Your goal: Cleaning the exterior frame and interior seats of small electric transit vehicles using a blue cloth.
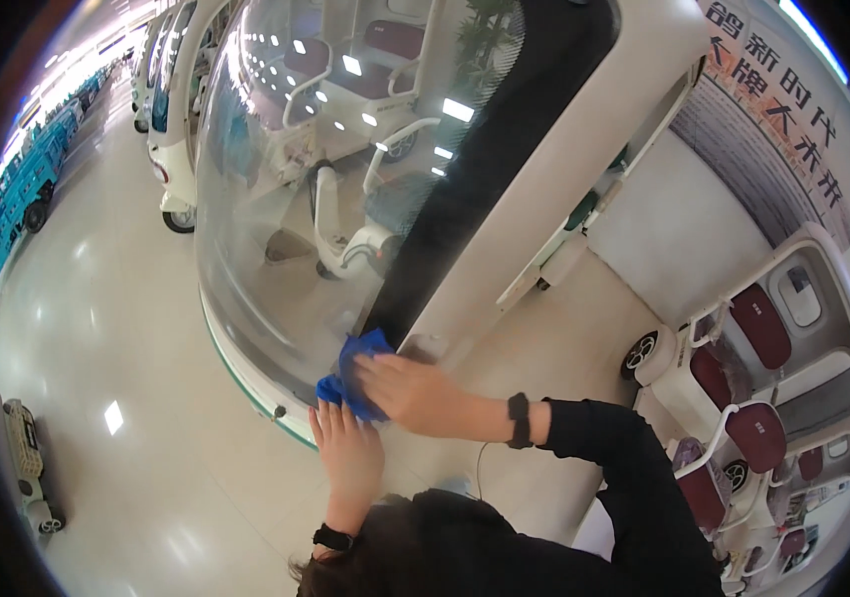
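Observation:
My right hand (407, 394) presses a crumpled blue cloth (365, 348) against the lower corner of a clear, curved windshield (276, 289), where the glass meets its black border (465, 189). The fingers bend over the cloth, which bunches under them. Beside it, my left hand (348, 460) lies with fingers stretched out near the white lower rim of the vehicle, its fingertips touching the cloth's lower edge. The windshield belongs to a small, white, enclosed vehicle; a white body pillar (544, 169) runs up from my right hand. Through the glass show a seat and a white handlebar column (330, 214).
Small white vehicles with maroon seats (755, 435) stand at the right. Blue cargo vehicles (32, 199) line the far left, and more white vehicles (174, 169) stand behind the windshield. A low vehicle (27, 453) sits at the near left on the shiny tiled floor (146, 328).

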Demonstrator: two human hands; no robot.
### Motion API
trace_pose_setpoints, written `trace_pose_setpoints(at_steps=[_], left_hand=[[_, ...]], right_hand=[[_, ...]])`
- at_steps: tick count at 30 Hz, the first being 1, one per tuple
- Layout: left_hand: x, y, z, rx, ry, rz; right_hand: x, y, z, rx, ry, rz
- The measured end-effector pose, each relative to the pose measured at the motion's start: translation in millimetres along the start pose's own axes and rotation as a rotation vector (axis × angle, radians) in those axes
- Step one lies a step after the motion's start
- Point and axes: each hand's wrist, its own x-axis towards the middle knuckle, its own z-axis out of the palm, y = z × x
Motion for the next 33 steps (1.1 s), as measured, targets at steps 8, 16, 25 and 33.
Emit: trace_pose_setpoints(at_steps=[8,16,25,33], left_hand=[[-34.4,-34.6,-6.4,-0.101,-0.163,-0.08],[74.5,53.9,-23.1,-0.274,0.255,0.103],[184.5,166.5,-66.2,-0.367,0.675,0.293],[169.1,142.0,-62.0,-0.357,0.594,0.248]], right_hand=[[0.4,-20.9,24.7,0.05,-0.102,0.018],[13.4,75.5,-97.9,-0.335,0.043,0.169],[37.4,187.1,-210.6,-0.66,0.61,0.319],[61.0,164.9,-186.6,-0.625,0.527,0.287]])
